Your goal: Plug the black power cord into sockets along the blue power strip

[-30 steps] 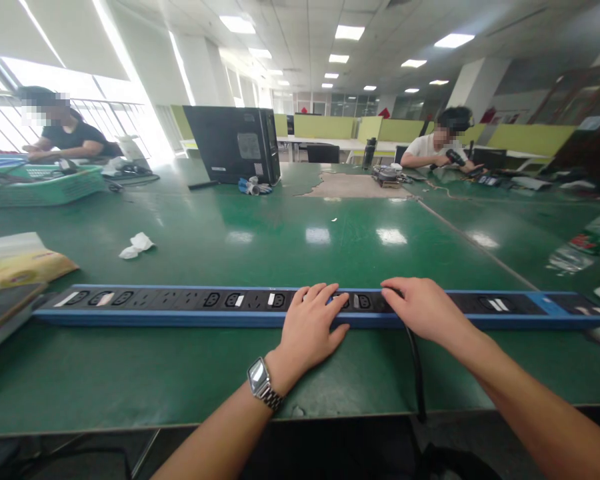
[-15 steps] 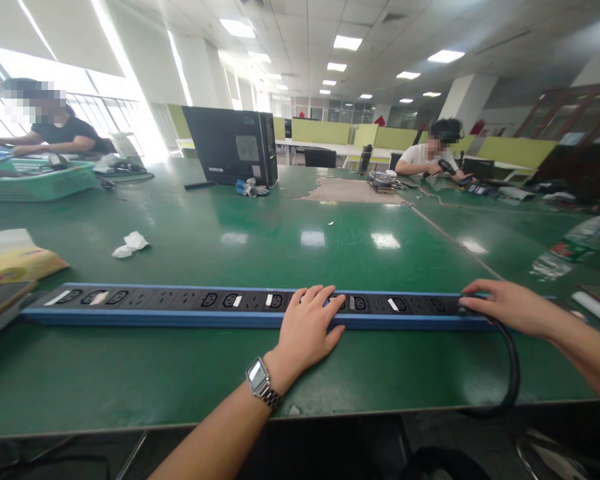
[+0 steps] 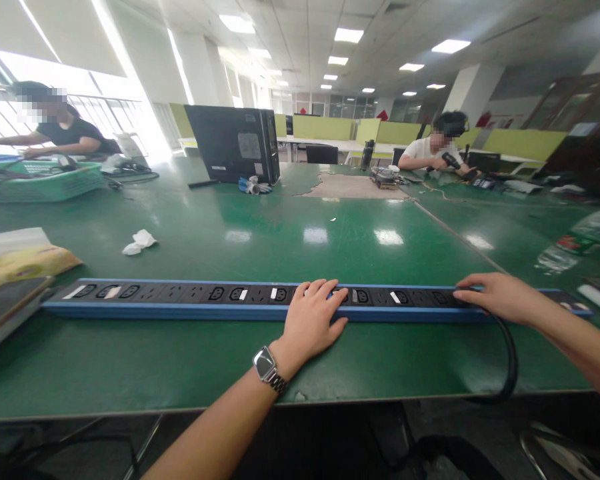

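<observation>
A long blue and black power strip (image 3: 170, 301) lies lengthwise along the front of the green table (image 3: 190, 373), with a row of sockets and several white labels facing up. My left hand (image 3: 313, 317), with a watch on its wrist, rests flat across the strip's middle, fingers spread. Toward the strip's right part, my right hand (image 3: 495, 298) pinches the end of a black cable (image 3: 511, 353) at the top of the strip. Its fingers cover the cable's plug. From there the cable loops down over the table's front edge.
A computer tower (image 3: 230, 145) and gloves (image 3: 254, 186) stand farther back. At left are a green basket (image 3: 55, 183), a yellow packet (image 3: 35, 257) and crumpled tissue (image 3: 143, 241). A bottle (image 3: 575, 243) lies at right. Two people sit across the table.
The view has shifted slightly, so the strip appears a little higher and farther right. My right hand has moved slightly left along the strip with the cable end.
</observation>
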Action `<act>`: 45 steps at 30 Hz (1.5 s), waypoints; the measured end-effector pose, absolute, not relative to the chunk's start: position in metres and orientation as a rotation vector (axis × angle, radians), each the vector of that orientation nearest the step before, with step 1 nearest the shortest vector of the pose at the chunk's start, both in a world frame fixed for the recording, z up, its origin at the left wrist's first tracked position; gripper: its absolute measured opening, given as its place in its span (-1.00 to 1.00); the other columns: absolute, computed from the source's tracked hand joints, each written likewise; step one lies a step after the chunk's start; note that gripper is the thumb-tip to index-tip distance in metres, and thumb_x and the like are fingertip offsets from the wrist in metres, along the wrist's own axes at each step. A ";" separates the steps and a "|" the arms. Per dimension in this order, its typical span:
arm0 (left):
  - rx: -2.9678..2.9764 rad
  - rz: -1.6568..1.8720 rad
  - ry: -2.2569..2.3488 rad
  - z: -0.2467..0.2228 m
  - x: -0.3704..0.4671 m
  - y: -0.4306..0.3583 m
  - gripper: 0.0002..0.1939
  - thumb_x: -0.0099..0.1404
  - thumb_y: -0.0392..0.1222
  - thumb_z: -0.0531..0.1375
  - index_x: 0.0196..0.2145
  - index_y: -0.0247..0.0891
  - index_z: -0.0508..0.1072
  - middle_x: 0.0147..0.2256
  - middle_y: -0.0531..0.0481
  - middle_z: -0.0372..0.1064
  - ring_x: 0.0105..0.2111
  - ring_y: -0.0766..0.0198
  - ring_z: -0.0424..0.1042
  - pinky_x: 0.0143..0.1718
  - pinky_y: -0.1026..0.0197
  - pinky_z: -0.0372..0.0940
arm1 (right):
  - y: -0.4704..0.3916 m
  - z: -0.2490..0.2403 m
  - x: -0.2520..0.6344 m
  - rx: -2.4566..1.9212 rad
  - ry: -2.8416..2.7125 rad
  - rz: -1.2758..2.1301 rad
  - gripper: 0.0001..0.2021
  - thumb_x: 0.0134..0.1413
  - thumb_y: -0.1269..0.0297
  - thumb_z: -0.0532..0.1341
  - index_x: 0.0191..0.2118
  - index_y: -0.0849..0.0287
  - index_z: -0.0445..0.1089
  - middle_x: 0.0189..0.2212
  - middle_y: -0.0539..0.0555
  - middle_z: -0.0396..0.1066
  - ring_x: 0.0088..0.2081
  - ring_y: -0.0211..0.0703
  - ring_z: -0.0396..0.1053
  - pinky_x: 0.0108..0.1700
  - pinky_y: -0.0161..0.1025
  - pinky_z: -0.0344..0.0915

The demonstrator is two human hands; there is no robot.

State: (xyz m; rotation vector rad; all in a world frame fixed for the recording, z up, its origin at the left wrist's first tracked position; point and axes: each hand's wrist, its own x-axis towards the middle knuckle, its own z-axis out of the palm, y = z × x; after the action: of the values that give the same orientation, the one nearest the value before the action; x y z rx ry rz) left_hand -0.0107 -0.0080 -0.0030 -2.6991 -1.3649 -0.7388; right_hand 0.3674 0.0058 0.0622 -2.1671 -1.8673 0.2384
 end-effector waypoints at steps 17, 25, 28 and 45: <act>-2.202 -1.424 -1.550 0.021 -0.109 -0.002 -0.57 0.28 0.12 0.26 -0.03 -0.19 0.43 -0.25 -0.05 0.54 -0.24 0.15 0.49 -0.14 0.11 0.35 | -0.044 0.022 0.202 -1.469 -1.472 1.038 -0.62 0.07 -0.05 0.24 -0.35 0.23 0.49 -0.64 -0.03 0.33 -0.63 -0.31 0.24 -0.55 -0.34 0.18; -2.370 -1.284 -1.759 0.000 -0.143 0.009 -0.64 0.16 0.13 0.34 -0.24 -0.20 0.54 -0.27 -0.06 0.55 -0.27 0.14 0.51 -0.18 0.16 0.37 | -0.063 -0.035 0.212 -1.542 -1.520 0.872 -0.61 0.14 -0.07 0.17 -0.37 0.20 0.48 -0.65 -0.05 0.24 -0.58 -0.29 0.18 -0.50 -0.32 0.12; -2.515 -1.172 -1.719 0.005 -0.142 0.013 -0.65 0.19 0.10 0.31 -0.18 -0.19 0.54 -0.20 -0.10 0.55 -0.18 0.08 0.51 -0.07 0.08 0.36 | -0.062 -0.035 0.213 -1.538 -1.511 0.877 -0.60 0.13 -0.08 0.17 -0.36 0.20 0.48 -0.65 -0.06 0.24 -0.58 -0.30 0.16 -0.51 -0.32 0.10; -2.945 -0.690 -1.720 0.027 -0.170 0.018 -0.48 0.32 0.12 0.16 0.14 -0.18 0.38 0.09 -0.13 0.43 0.06 0.04 0.42 0.13 0.03 0.27 | -0.064 -0.034 0.211 -1.569 -1.515 0.818 -0.62 0.15 -0.06 0.16 -0.38 0.17 0.48 -0.64 -0.06 0.25 -0.55 -0.28 0.19 -0.46 -0.31 0.12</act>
State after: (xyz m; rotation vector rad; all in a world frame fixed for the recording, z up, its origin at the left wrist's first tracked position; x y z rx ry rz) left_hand -0.1703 0.0177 0.0265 -2.9446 -1.7196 -0.6904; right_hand 0.2110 -0.0636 -0.0335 -1.5686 -1.5155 0.8182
